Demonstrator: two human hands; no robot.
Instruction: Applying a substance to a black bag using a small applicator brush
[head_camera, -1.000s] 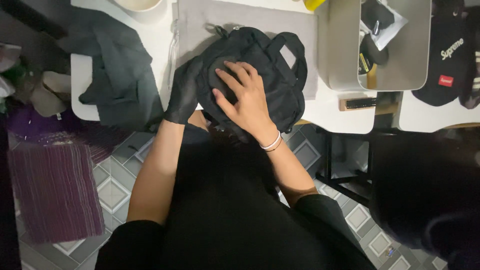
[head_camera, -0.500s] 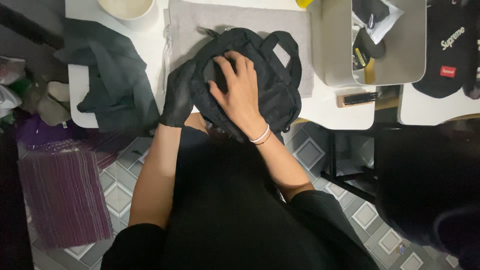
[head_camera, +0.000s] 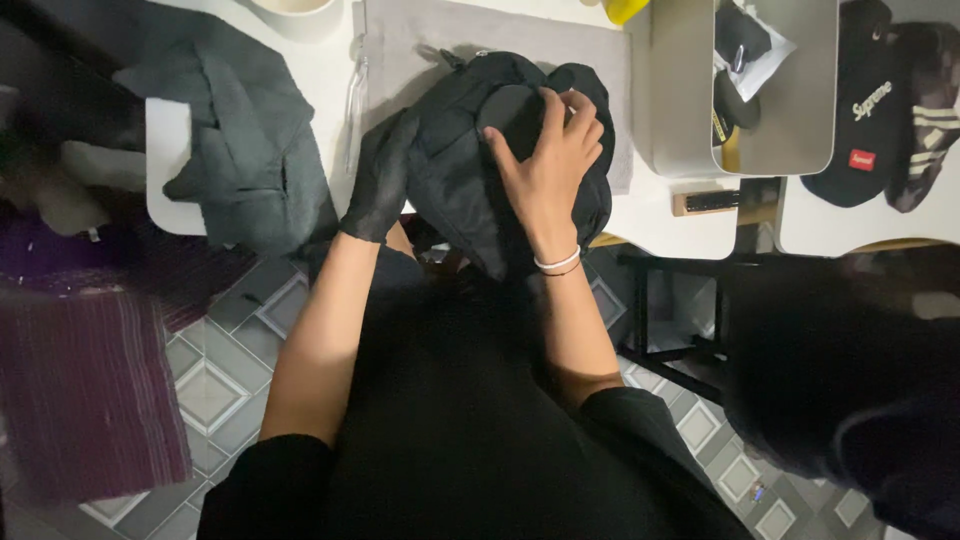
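A black fabric bag (head_camera: 470, 175) rests at the near edge of the white table (head_camera: 330, 75), partly on a grey cloth mat (head_camera: 470, 35). My left hand (head_camera: 383, 180), in a black glove, grips the bag's left side. My right hand (head_camera: 545, 160) is bare, with a white band at the wrist; it lies across the top of the bag with fingers spread and pressing on the fabric. The bag's underside and its right end are hidden beneath my hands.
A dark grey folded garment (head_camera: 245, 140) lies on the table's left part. A grey bin (head_camera: 760, 90) with small items stands right of the mat, a black cap (head_camera: 865, 110) beyond it. A pale bowl (head_camera: 295, 12) sits at the back. A purple cloth (head_camera: 90, 390) lies low on the left above the tiled floor (head_camera: 215, 385).
My right hand has slid up and to the right across the top of the bag. The bag has bunched and turned a little under both hands.
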